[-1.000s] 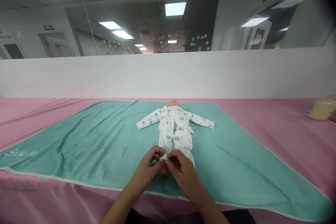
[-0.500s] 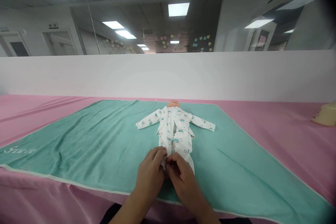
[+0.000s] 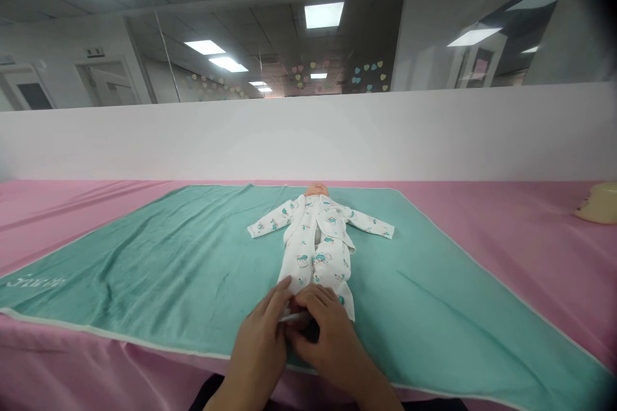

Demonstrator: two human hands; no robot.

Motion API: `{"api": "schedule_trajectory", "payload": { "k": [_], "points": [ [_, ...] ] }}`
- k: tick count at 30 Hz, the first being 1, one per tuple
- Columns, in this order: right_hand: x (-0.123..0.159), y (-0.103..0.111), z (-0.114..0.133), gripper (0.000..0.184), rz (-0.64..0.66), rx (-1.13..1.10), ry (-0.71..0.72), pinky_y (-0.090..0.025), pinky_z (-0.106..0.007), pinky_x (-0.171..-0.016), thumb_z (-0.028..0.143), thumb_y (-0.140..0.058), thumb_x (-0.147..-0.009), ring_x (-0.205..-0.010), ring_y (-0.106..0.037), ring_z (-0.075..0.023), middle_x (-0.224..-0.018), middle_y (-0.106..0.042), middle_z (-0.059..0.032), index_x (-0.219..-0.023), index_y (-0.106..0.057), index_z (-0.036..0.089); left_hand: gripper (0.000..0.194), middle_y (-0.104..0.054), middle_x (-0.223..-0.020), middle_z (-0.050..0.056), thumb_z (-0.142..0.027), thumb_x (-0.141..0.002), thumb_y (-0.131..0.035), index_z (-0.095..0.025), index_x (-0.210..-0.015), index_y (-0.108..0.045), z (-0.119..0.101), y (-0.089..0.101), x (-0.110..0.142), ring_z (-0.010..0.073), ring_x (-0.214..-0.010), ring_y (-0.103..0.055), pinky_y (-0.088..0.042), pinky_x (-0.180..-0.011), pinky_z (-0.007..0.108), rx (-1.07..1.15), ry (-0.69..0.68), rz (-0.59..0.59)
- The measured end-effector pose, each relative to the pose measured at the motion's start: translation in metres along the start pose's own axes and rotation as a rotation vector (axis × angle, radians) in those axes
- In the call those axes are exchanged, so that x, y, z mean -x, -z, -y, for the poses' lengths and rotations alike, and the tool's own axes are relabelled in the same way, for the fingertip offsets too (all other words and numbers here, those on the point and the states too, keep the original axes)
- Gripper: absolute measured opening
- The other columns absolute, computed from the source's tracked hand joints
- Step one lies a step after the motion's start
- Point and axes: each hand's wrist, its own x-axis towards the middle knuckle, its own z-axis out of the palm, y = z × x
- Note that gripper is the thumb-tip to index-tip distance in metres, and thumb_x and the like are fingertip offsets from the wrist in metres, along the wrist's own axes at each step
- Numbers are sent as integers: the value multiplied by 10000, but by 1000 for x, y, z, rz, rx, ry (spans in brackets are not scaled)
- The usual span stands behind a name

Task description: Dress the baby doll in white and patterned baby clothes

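Note:
A baby doll (image 3: 317,191) in a white printed sleepsuit (image 3: 318,237) lies on its back on a teal towel (image 3: 168,270), head away from me, sleeves spread. My left hand (image 3: 260,340) and my right hand (image 3: 325,334) meet at the near end of the suit's left leg. Both sets of fingers are curled and pinch the white leg cuff (image 3: 295,317) between them. The doll's foot is hidden under my hands.
The towel covers a pink sheet (image 3: 506,218) on a long table, with a white partition (image 3: 308,135) right behind it. A pale yellow object (image 3: 598,203) lies at the far right edge. Glass and ceiling lights show above the partition.
My hands have slid toward me along the leg and pressed lower over the cuff. The suit's legs now lie longer and straighter. The view shifted slightly.

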Motion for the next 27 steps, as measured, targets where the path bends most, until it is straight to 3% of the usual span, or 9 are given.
{"api": "schedule_trajectory", "payload": {
  "k": [5, 11, 14, 17, 21, 24, 27],
  "points": [
    [0, 3, 3, 267, 53, 42, 14, -323, -334, -854, 71, -574, -695, -923, -471, -170, -955, -561, 5, -912, -525, 219, 589, -520, -1298, 33, 12, -687, -349, -238, -1200, -496, 1, 2, 4, 173, -1148, -526, -491, -915, 320, -59, -116, -26],
    [4, -2, -5, 251, 86, 135, 24, -333, -335, -788, 32, -535, -686, -852, -459, -171, -911, -550, -12, -874, -513, 196, 478, -547, -1250, 27, -1, -725, -354, -246, -1101, -519, 0, 10, 8, 159, -1143, -521, -469, -933, 295, -65, -236, -76],
    [9, -4, -4, 232, 27, 97, 51, -343, -328, -785, 29, -517, -699, -831, -462, -161, -868, -557, -5, -857, -515, 199, 436, -609, -1112, 32, -17, -743, -363, -243, -1079, -524, 0, 13, 11, 157, -1019, -579, -495, -853, 273, -44, -240, -61],
    [8, 6, 1, 129, 6, -29, 85, -375, -294, -761, 91, -497, -771, -797, -489, -139, -823, -564, 5, -823, -523, 207, 302, -633, -871, 17, -55, -784, -377, -232, -953, -555, -1, 16, 7, 147, -798, -605, -496, -690, 247, -33, -214, -35],
    [-16, 47, -11, 89, -45, -118, -25, -408, -247, -660, 223, -459, -851, -699, -502, -117, -756, -546, 7, -795, -526, 207, 223, -609, -810, 11, -113, -829, -381, -224, -900, -561, -10, 20, -22, 145, -758, -582, -456, -668, 251, -4, -182, -8],
    [-41, 78, -48, 91, -184, 66, -108, -412, -271, -707, 273, -475, -842, -753, -507, -131, -842, -544, -8, -867, -530, 205, 193, -607, -916, 20, -165, -839, -400, -221, -932, -560, -21, 17, -62, 160, -862, -570, -448, -756, 273, 83, -182, 119],
    [-54, 86, -93, 182, -201, 233, -165, -411, -292, -728, 272, -513, -796, -840, -504, -154, -970, -522, -31, -962, -517, 198, 238, -582, -1037, 27, -301, -823, -498, -237, -1048, -541, -26, 6, -106, 191, -956, -543, -438, -785, 295, 89, -212, 243]
  ]
}}
